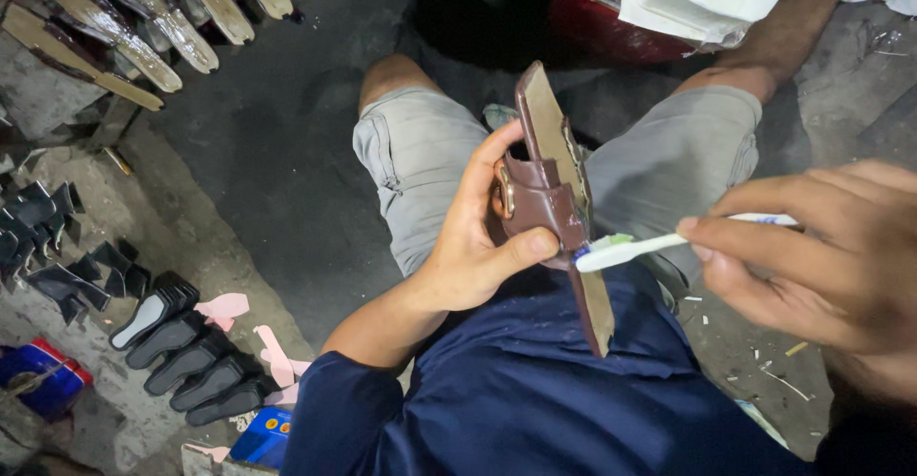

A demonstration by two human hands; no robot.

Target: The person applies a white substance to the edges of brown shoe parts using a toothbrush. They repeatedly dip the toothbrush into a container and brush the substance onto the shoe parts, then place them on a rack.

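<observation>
Right hand [812,256] aims toothbrush [659,242] leftward at upright sandal [559,199].

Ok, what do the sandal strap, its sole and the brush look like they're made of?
The strap looks like smooth brown leather or a leather-like sheet, with a slight sheen and a brass-coloured metal buckle. The sole shows a matte tan face, possibly board or rubber; hard to tell. The toothbrush looks like white plastic, glossy, with pale bristles.
</observation>
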